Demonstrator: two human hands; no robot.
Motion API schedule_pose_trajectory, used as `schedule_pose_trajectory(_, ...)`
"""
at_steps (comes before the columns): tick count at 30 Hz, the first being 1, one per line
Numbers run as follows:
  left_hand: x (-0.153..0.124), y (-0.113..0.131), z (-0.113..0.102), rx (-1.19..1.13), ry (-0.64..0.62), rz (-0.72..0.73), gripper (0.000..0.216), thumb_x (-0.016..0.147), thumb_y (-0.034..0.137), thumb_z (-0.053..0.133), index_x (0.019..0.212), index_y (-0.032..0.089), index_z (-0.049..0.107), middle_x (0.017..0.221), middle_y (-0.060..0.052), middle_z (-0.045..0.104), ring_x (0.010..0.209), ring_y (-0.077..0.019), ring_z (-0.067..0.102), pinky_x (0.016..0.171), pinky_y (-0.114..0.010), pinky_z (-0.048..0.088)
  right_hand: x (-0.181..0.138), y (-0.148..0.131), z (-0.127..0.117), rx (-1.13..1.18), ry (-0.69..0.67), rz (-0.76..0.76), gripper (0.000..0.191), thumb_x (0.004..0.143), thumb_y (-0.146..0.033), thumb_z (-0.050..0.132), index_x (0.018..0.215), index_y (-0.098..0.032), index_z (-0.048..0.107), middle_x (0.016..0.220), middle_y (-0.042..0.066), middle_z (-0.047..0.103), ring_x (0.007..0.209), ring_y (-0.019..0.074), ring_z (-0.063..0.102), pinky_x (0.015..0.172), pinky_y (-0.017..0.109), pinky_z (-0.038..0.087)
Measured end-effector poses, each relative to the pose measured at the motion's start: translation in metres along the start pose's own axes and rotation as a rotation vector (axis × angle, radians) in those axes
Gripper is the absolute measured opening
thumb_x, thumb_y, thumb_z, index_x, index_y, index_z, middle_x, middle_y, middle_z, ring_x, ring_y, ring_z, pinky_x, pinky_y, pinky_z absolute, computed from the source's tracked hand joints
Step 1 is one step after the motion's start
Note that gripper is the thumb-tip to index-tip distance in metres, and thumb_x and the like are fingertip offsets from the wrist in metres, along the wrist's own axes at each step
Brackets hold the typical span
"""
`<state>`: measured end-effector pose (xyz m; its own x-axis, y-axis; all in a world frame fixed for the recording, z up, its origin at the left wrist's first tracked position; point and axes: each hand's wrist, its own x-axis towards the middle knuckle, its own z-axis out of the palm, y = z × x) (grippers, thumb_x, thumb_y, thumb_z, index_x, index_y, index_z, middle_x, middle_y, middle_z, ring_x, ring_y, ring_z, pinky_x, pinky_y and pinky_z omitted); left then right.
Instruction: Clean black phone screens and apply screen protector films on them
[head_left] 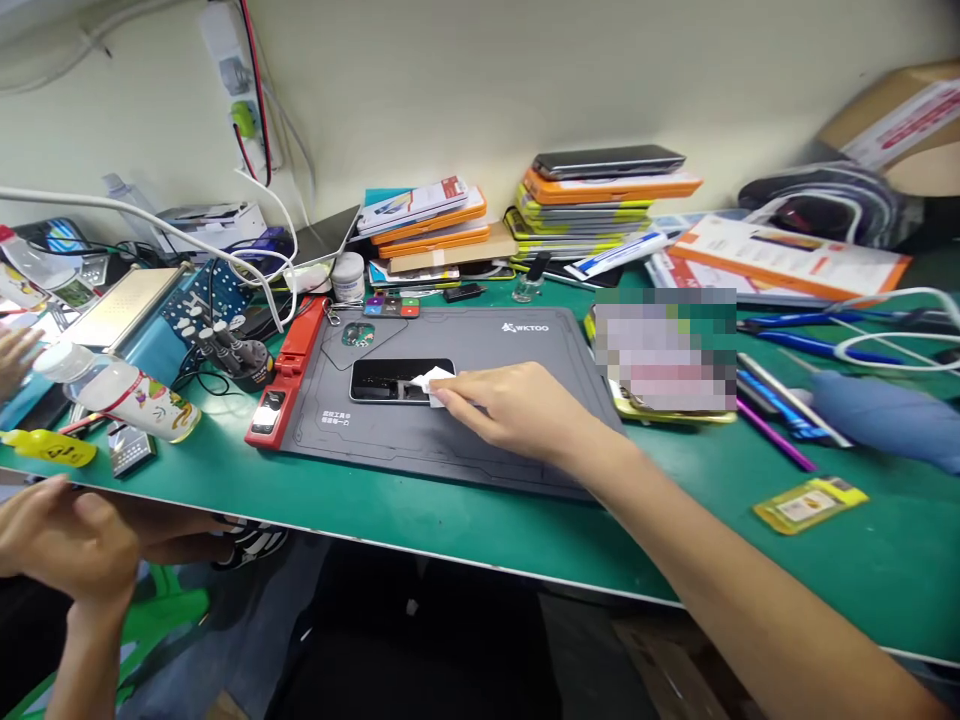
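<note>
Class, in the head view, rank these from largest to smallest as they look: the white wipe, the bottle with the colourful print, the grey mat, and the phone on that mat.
1. Grey mat
2. Bottle
3. Phone, partly covered
4. White wipe, partly hidden by fingers

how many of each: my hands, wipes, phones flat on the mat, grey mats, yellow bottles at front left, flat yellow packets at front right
Bare right hand and bare left hand: 2
Crumpled white wipe: 1
Black-screened rectangular phone: 1
Dark grey rectangular mat: 1
Yellow plastic squeeze bottle: 1
Flat yellow rectangular packet: 1
Total: 7
</note>
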<state>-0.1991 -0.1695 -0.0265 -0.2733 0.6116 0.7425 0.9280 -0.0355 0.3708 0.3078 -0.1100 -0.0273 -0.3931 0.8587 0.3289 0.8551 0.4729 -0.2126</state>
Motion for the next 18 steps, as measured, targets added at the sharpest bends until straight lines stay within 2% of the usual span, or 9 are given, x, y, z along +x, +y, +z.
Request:
schedule_pose_trajectory(1,-0.003,0.016,0.002,-0.023,0.079,0.191,0.047,0.077,0.042,0.065,0.124,0.038,0.056,0.123,-0.006,0.063,0.127,-0.0421,0.061,0.106,-0.066,0.054,0.002,0.002,0.002,-0.012,0.001,-0.004,0.042,0.113,-0.038,0.041,0.125,-0.025,0.080,0.122,0.005,0.083,0.109,0.0246,0.081,0.077,0.032,0.059)
schedule_pose_trajectory(2,-0.005,0.034,0.006,-0.100,0.043,0.383,0.038,0.079,0.034,0.065,0.116,0.040,0.062,0.111,-0.003,0.068,0.109,-0.0361,0.070,0.098,-0.060,0.059,0.004,0.003,0.004,-0.024,0.000,0.000,0.043,0.113,-0.036,0.040,0.129,-0.024,0.078,0.129,0.006,0.081,0.115,0.0253,0.079,0.081,0.034,0.061)
schedule_pose_trajectory(3,-0.004,0.054,0.012,-0.181,-0.071,0.573,0.037,0.080,0.027,0.066,0.115,0.041,0.065,0.105,0.001,0.072,0.099,-0.0313,0.073,0.093,-0.054,0.060,0.006,0.004,0.006,-0.034,-0.002,0.009,0.043,0.113,-0.035,0.039,0.133,-0.022,0.076,0.134,0.007,0.078,0.120,0.0257,0.077,0.086,0.035,0.062)
schedule_pose_trajectory(4,-0.001,0.074,0.021,-0.200,-0.243,0.669,0.039,0.083,0.024,0.067,0.117,0.042,0.068,0.109,0.002,0.076,0.102,-0.0299,0.073,0.097,-0.053,0.059,0.006,0.005,0.008,-0.040,-0.004,0.015,0.044,0.113,-0.033,0.038,0.137,-0.021,0.073,0.138,0.008,0.076,0.125,0.0258,0.075,0.091,0.037,0.063)
schedule_pose_trajectory(7,0.022,0.130,0.059,-0.228,-0.640,0.693,0.025,0.098,0.031,0.060,0.120,0.033,0.073,0.119,-0.003,0.078,0.113,-0.0280,0.071,0.105,-0.049,0.053,-0.006,-0.001,0.008,-0.041,-0.002,-0.012,0.045,0.112,-0.031,0.039,0.144,-0.019,0.069,0.143,0.011,0.072,0.132,0.0271,0.071,0.103,0.042,0.063)
schedule_pose_trajectory(9,0.043,0.157,0.088,-0.280,-0.827,0.677,0.030,0.107,0.041,0.048,0.121,0.026,0.071,0.121,-0.007,0.076,0.115,-0.0275,0.068,0.106,-0.047,0.051,-0.021,-0.008,0.007,-0.042,0.012,-0.055,0.046,0.112,-0.032,0.041,0.148,-0.016,0.065,0.146,0.015,0.070,0.133,0.0291,0.070,0.108,0.047,0.061)
schedule_pose_trajectory(11,0.063,0.172,0.117,-0.311,-0.966,0.664,0.039,0.107,0.052,0.051,0.125,0.022,0.067,0.120,-0.009,0.074,0.111,-0.0272,0.066,0.103,-0.045,0.052,-0.034,-0.013,0.006,-0.033,0.010,-0.066,0.049,0.113,-0.032,0.039,0.151,-0.014,0.062,0.150,0.016,0.066,0.136,0.0295,0.068,0.112,0.049,0.059)
schedule_pose_trajectory(14,0.083,0.180,0.149,-0.391,-1.083,0.685,0.054,0.097,0.065,0.065,0.127,0.021,0.061,0.127,-0.011,0.068,0.112,-0.0274,0.063,0.099,-0.042,0.052,-0.033,-0.011,0.011,-0.029,-0.012,0.011,0.053,0.114,-0.034,0.034,0.157,-0.014,0.056,0.154,0.016,0.063,0.139,0.0293,0.066,0.114,0.050,0.058)
schedule_pose_trajectory(18,0.091,0.185,0.171,-0.405,-1.137,0.823,0.068,0.083,0.071,0.078,0.124,0.022,0.058,0.138,-0.011,0.063,0.126,-0.0318,0.054,0.109,-0.044,0.045,-0.011,0.002,0.019,-0.042,-0.006,0.086,0.054,0.113,-0.036,0.034,0.159,-0.016,0.054,0.159,0.015,0.058,0.143,0.0299,0.061,0.120,0.053,0.053)
